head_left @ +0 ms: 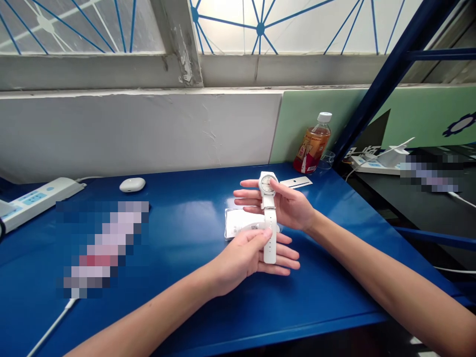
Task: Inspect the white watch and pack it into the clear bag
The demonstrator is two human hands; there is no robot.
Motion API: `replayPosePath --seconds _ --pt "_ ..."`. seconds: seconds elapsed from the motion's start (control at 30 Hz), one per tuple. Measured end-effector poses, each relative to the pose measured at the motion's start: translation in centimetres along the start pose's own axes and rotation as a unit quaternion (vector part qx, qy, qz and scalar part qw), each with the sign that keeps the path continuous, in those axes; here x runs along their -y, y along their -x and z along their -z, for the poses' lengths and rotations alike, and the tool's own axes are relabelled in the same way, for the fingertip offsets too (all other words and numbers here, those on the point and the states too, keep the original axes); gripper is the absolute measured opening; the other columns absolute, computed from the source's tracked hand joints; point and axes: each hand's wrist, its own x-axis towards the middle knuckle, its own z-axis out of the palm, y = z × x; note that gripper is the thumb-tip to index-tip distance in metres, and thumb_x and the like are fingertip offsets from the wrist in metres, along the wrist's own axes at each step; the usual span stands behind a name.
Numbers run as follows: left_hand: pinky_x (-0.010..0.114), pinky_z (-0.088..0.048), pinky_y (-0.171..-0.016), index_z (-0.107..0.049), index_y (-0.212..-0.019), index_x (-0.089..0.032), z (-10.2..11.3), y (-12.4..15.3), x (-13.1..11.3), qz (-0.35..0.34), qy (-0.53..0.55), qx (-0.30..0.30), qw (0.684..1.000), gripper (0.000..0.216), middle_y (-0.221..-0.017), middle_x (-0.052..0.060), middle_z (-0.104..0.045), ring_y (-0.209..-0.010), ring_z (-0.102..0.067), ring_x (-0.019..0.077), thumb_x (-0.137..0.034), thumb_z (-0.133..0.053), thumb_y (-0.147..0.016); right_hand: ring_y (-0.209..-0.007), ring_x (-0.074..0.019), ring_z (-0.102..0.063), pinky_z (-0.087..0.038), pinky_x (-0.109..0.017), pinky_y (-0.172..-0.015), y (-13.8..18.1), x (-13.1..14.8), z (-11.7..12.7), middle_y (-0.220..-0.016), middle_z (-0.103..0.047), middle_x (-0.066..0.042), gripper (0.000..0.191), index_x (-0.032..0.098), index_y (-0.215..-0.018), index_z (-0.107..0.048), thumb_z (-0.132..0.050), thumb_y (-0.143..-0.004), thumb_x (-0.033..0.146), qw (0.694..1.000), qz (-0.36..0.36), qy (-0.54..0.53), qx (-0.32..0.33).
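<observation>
A white wristwatch (270, 218) with a round dial is stretched out lengthwise between my hands, above the desk. My right hand (292, 203) supports the watch-case end, its thumb resting on the dial and its fingers behind. Lower down, my left hand (253, 255) pinches the holed strap end between its thumb and the spread fingers underneath. Behind the hands, on the desk, lies a white package (234, 220) in clear wrapping, partly covered by them. A flat white card (299, 182) lies just beyond my right hand.
On the blue desk (178, 277) are a blurred-out device (107, 243) with a white cable, a white earbud case (132, 185) and a power strip (40, 198). A drink bottle (312, 144) stands at the back right, near a slanted blue post (386, 74).
</observation>
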Motion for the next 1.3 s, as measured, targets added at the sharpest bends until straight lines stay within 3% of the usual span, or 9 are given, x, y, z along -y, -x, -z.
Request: replayPosePath --seconds 0.27,0.53,0.7,0.87,1.1,1.3 --pt "0.042 -0.056 -0.086 -0.066 -0.107 -0.006 -0.11 -0.18 -0.18 -0.033 0.008 -0.004 0.999 0.038 -0.099 0.021 -0.074 -0.088 -0.075 0.0273 -0.038 -0.047 -0.102 -0.13 -0.0247 -0.056 -0.032 -0.046 -0.115 -0.02 -0.47 -0.83 -0.137 -0.063 -0.01 0.044 0.019 -0.133 -0.056 -0.033 -0.102 0.041 1.0 -0.008 -0.019 0.015" --pt "0.042 -0.057 -0.083 -0.068 -0.101 -0.005 0.08 -0.44 -0.06 -0.044 -0.018 -0.081 0.996 0.038 -0.094 0.021 -0.075 -0.087 -0.075 0.029 -0.04 -0.054 -0.099 -0.131 -0.029 -0.054 -0.031 -0.049 -0.114 -0.13 -0.38 -0.57 -0.138 -0.061 -0.016 0.063 0.013 -0.13 -0.058 -0.026 -0.099 0.058 0.999 -0.021 -0.038 0.021" --pt "0.04 -0.058 -0.081 -0.066 -0.101 -0.004 -0.3 -0.41 -0.3 -0.029 -0.021 -0.095 0.995 0.036 -0.093 0.021 -0.075 -0.085 -0.075 0.0269 -0.034 -0.047 -0.102 -0.131 -0.0281 -0.054 -0.03 -0.047 -0.116 -0.03 -0.39 -0.52 -0.136 -0.062 -0.015 0.062 0.011 -0.129 -0.059 -0.021 -0.101 0.051 0.997 -0.011 -0.053 0.047" --pt "0.04 -0.06 -0.077 -0.065 -0.101 -0.004 -0.73 -0.61 -0.54 -0.011 -0.022 -0.121 0.992 0.036 -0.095 0.021 -0.074 -0.085 -0.075 0.0267 -0.03 -0.04 -0.105 -0.129 -0.0273 -0.056 -0.031 -0.047 -0.115 -0.08 -0.33 -0.49 -0.134 -0.064 -0.013 0.059 0.013 -0.127 -0.061 -0.023 -0.101 0.051 0.999 -0.013 -0.039 0.031" --pt "0.037 -0.061 -0.073 -0.064 -0.099 -0.004 -0.73 -0.68 -0.79 -0.017 0.012 -0.093 0.995 0.036 -0.09 0.019 -0.074 -0.078 -0.075 0.0239 -0.027 -0.037 -0.105 -0.126 -0.0281 -0.058 -0.03 -0.049 -0.115 0.05 -0.17 -0.49 -0.134 -0.064 -0.014 0.059 0.01 -0.135 -0.053 -0.018 -0.098 0.039 0.996 -0.001 -0.072 0.049" --pt "0.034 -0.061 -0.069 -0.064 -0.097 -0.005 -0.51 -0.87 -0.9 -0.04 0.01 -0.082 0.996 0.035 -0.085 0.016 -0.072 -0.072 -0.074 0.021 -0.027 -0.038 -0.105 -0.116 -0.0267 -0.065 -0.038 -0.048 -0.11 0.06 0.03 -0.43 -0.127 -0.069 -0.013 0.056 0.011 -0.135 -0.052 -0.018 -0.097 0.035 0.997 0.003 -0.082 0.015"
